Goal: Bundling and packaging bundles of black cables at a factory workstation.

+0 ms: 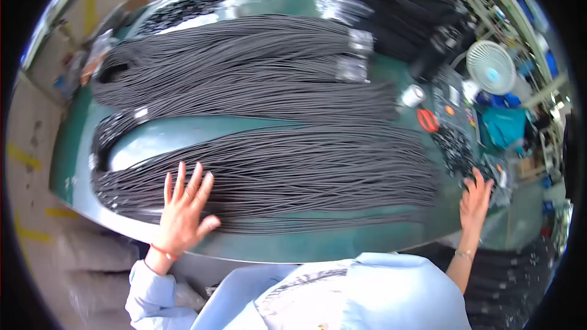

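Observation:
A long bundle of dark grey cords [318,165] lies across the near half of the green table, bending back in a loop at the left. My left hand [185,211] rests flat over its near left part, fingers spread, holding nothing. Off to the right, my right hand [476,205] reaches over the table's right side with its fingers apart. Just beyond its fingertips lies a heap of small black parts [455,150], with clear plastic bags beside it. Nothing can be seen in the right hand.
More grey cords [232,49] lie farther back, wrapped in clear plastic at their right end. On the right are red-handled scissors [428,120], a white spool [413,95], a black bottle [434,55] and a fan [491,67]. Small black pieces [183,12] lie far left.

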A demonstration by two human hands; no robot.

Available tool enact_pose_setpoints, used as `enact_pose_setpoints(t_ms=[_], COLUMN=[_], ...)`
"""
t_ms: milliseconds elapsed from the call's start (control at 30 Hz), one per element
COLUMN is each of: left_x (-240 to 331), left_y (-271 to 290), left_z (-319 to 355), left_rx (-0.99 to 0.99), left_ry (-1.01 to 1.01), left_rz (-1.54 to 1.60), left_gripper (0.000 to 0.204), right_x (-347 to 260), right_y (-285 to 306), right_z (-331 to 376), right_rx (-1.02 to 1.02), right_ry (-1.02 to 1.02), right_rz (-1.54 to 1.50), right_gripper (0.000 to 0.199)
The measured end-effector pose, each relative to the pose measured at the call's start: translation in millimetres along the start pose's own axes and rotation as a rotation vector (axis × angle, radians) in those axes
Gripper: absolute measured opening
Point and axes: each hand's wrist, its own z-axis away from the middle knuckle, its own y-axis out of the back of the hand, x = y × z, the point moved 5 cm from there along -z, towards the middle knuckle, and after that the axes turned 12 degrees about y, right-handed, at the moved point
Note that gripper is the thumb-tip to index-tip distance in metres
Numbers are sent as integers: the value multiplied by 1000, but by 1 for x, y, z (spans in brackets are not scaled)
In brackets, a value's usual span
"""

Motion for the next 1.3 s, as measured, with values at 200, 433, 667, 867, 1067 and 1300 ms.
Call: enact_pose_setpoints(t_ms=[200, 433, 667, 867, 1067, 1300], left_x=[34, 50, 163, 177, 137, -155], left_y=[-31, -19, 9, 16, 25, 37], left_z=[-39, -26, -10, -14, -24, -34], left_rx=[136, 26, -254, -739, -322, 202], left_ry=[39, 44, -569, -586, -473, 435], left_rz=[-88, -63, 1312, 1880, 1498, 241], left_gripper=[84, 74, 55, 74, 56, 25], right_x=[-13, 30, 85, 84, 74, 61], right_y=[-60, -246, -419, -434, -397, -238], right_z=[-57, -82, 91, 124, 60, -175], right_rx=[-241, -763, -1542, -1554, -1362, -575], right_ry=[65, 428, -227, -438, 127, 711], right_rz=[692, 992, 29, -26, 337, 1412], right_gripper=[33, 22, 38, 61, 21, 26])
